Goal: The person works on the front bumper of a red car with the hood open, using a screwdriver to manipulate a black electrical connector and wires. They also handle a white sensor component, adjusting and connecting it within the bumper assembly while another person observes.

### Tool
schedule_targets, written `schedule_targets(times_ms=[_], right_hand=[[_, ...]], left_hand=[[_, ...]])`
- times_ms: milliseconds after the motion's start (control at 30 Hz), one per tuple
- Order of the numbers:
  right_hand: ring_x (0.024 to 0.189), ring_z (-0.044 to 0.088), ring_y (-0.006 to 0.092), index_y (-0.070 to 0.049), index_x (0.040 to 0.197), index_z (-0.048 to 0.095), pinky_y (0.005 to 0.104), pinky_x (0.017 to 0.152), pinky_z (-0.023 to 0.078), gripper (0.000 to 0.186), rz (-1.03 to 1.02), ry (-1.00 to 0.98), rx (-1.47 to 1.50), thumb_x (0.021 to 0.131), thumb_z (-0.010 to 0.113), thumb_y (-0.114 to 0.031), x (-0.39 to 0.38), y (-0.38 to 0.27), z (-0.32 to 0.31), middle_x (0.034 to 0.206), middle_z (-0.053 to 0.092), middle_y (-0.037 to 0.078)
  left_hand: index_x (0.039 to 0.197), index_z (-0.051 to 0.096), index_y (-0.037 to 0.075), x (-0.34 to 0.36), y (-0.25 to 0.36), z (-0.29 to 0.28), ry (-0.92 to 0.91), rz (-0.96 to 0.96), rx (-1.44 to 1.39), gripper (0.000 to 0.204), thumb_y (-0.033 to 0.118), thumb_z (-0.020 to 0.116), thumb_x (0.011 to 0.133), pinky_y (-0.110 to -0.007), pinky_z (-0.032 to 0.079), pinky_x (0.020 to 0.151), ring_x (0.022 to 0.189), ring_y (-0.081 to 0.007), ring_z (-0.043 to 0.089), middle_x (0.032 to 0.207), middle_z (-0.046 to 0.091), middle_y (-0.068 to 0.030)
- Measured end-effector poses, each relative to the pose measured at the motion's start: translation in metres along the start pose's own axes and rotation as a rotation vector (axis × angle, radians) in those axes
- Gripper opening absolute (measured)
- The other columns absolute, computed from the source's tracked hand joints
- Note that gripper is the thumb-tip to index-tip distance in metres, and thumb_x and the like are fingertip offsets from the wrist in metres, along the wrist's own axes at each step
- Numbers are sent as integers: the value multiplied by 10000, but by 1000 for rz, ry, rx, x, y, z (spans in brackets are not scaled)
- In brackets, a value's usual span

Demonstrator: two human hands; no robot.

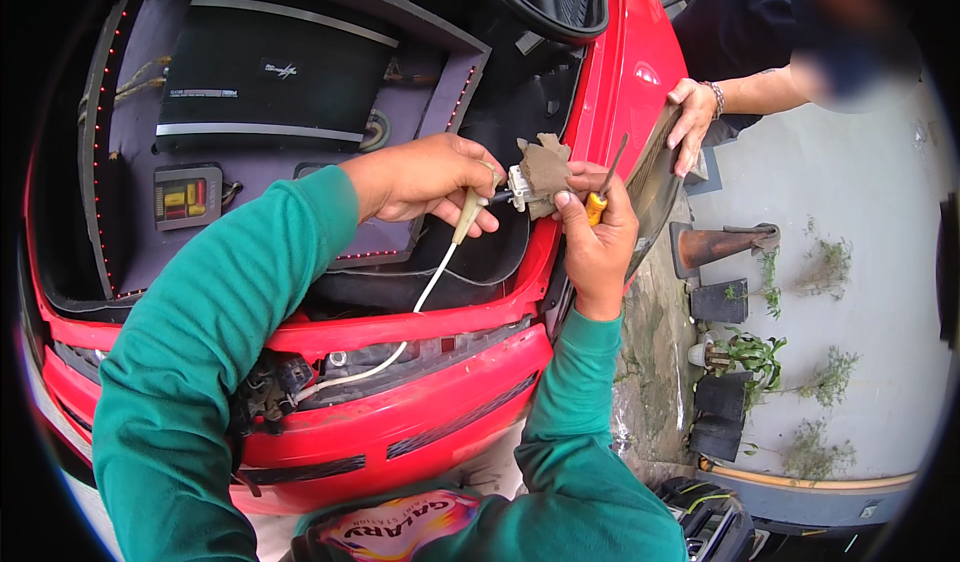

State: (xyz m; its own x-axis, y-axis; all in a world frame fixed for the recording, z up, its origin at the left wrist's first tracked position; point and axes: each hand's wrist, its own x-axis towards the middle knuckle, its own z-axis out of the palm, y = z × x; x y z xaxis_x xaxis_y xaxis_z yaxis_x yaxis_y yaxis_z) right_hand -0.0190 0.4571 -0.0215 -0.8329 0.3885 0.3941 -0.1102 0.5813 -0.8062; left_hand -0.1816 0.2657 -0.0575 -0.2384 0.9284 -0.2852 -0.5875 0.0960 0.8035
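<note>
My left hand (425,174) is closed around a cream-coloured handled tool (467,216) with a dark tip. A white cord (408,334) runs from the handle down across the red bumper edge. The tip meets, or nearly meets, a small white plastic part (519,188). Against that part is a torn grey-brown piece of sheet material (546,169), which my right hand (603,252) pinches at its edge. A yellow-handled screwdriver (596,208) is also held in my right hand, its thin shaft pointing up and away. Both hands are above the rear opening of the red car.
A black amplifier (275,72) sits in a purple-lined trunk box (130,177) with red lights. Another person's hand (690,122) rests on a panel beside the red bodywork (630,72). Potted plants (750,357) stand along the grey wall (880,262) at right.
</note>
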Motion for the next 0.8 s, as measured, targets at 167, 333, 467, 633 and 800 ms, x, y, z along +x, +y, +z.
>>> schedule_targets(times_ms=[167,333,467,633,800], right_hand=[[854,668,120,34,1026,662,285,732,565,129,-45,-38,24,920,723,75,-4,0,-2,1181,704,116],[846,669,119,28,1019,652,282,739,563,132,-74,-41,57,923,723,83,-6,2,-3,1210,696,122],[837,673,122,27,1028,634,281,740,562,130,-12,-20,99,947,730,60,-8,-2,-4,1241,687,136],[841,692,128,27,1049,616,270,745,575,129,18,-67,177,970,714,53,-7,1,-7,1290,673,145],[844,704,129,16,1063,613,262,729,583,125,45,-66,228,981,699,56,-9,1,-10,1329,661,146]], left_hand=[[1264,580,-51,4,-3,-5,43,-34,-11,311,105,625,999,-414,696,780,940,-327,798,1143,662,-193],[1208,600,-40,3,-3,-6,36,-26,-32,274,134,648,1001,-428,689,781,939,-332,796,1113,671,-187],[1179,597,-32,5,-4,-2,19,-15,-26,255,136,648,994,-420,689,775,914,-313,791,1073,672,-178],[1180,590,7,5,-5,-3,45,-1,-15,237,144,651,997,-396,694,759,850,-248,773,1044,667,-133],[1184,588,10,4,-5,-2,-3,-7,-18,237,118,660,985,-397,693,770,859,-224,769,1027,664,-115]])
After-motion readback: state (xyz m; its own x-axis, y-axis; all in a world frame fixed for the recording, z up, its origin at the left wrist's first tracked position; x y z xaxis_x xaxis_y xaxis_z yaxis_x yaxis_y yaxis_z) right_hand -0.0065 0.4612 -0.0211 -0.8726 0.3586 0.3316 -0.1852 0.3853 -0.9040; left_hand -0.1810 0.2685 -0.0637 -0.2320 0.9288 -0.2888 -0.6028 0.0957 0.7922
